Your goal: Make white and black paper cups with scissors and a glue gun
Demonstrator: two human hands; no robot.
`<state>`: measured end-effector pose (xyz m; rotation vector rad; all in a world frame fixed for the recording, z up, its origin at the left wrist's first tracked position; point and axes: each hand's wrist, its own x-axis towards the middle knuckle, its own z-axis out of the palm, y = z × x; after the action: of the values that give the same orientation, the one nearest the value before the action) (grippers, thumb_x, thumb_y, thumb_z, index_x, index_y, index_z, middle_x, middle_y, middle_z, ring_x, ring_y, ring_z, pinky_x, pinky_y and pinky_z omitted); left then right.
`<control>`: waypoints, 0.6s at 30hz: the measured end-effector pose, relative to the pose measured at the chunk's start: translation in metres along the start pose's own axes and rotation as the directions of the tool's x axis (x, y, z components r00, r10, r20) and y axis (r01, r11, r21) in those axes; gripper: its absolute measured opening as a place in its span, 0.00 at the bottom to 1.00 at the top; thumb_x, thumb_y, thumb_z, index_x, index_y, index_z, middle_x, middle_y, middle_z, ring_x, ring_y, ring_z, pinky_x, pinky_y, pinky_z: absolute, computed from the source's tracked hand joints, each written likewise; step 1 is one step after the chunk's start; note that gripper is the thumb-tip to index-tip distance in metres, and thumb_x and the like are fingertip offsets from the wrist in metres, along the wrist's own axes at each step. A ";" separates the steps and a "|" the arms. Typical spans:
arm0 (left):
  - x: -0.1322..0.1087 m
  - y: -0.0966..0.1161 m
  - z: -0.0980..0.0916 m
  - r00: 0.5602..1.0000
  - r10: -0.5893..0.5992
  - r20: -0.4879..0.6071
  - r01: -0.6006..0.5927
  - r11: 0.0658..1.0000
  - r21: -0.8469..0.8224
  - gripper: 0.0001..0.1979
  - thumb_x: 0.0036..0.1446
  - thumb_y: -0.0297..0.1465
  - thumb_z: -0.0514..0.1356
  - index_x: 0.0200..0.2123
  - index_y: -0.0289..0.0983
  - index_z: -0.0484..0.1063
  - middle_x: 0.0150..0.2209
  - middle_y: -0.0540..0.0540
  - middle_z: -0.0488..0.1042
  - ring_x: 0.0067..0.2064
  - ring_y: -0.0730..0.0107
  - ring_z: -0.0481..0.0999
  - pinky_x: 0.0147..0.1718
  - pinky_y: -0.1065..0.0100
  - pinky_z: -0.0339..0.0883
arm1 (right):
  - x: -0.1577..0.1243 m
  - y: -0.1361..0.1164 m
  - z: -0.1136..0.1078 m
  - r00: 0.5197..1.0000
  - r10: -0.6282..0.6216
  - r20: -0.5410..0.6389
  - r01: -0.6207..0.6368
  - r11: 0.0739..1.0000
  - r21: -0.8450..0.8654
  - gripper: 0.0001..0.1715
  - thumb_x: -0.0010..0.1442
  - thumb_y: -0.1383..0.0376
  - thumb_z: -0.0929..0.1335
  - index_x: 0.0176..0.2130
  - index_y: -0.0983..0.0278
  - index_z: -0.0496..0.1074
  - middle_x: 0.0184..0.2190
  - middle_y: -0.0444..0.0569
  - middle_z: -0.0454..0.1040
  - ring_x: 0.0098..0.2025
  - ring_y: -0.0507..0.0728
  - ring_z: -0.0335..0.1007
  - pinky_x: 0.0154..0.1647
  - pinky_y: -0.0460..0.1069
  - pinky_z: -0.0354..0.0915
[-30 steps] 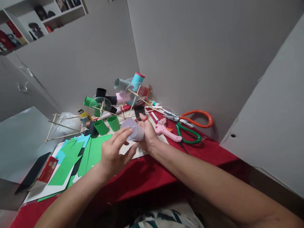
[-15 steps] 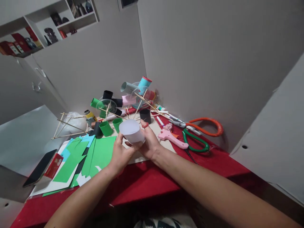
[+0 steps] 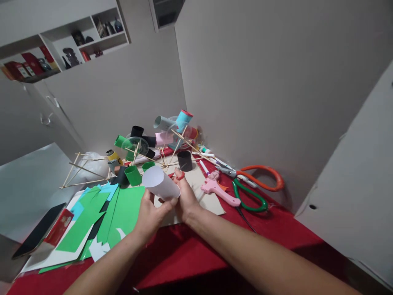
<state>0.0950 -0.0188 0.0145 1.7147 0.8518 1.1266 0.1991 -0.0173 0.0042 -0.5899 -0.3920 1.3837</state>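
Note:
A white paper roll (image 3: 159,183), shaped like a tube or cone, is held up above a red-covered table (image 3: 276,221). My left hand (image 3: 150,215) grips its lower near side with thumb and fingers. My right hand (image 3: 184,196) closes on its right side, thumb with a red nail on top. A sheet of beige cardboard (image 3: 211,200) lies under the hands. Green and blue paper sheets (image 3: 123,209) lie to the left.
Green paper cups (image 3: 133,175), a black cup (image 3: 185,160) and wooden-skewer wheels with coloured tubes (image 3: 172,127) crowd the back. A pink glue gun (image 3: 219,190), green scissors (image 3: 248,198) and orange-handled shears (image 3: 264,174) lie to the right. A phone (image 3: 38,231) lies far left. Walls close in behind and right.
The left hand moved from hovering with spread fingers to gripping the roll. Both hands tilted the roll so its open end now points up and to the left.

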 end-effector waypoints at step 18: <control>-0.014 0.022 -0.073 0.830 -0.456 0.321 0.541 0.518 -0.663 0.21 0.48 0.36 0.69 0.42 0.29 0.73 0.39 0.38 0.80 0.39 0.59 0.81 0.44 0.62 0.73 | -0.024 -0.031 0.000 0.905 -0.294 0.307 0.422 0.704 -0.571 0.19 0.51 0.49 0.74 0.31 0.60 0.71 0.23 0.43 0.72 0.28 0.55 0.66 0.33 0.49 0.63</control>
<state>0.0236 -0.0168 0.0447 0.7482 0.6246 0.7869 0.2199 -0.0439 0.0246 -0.8698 -1.1044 0.9030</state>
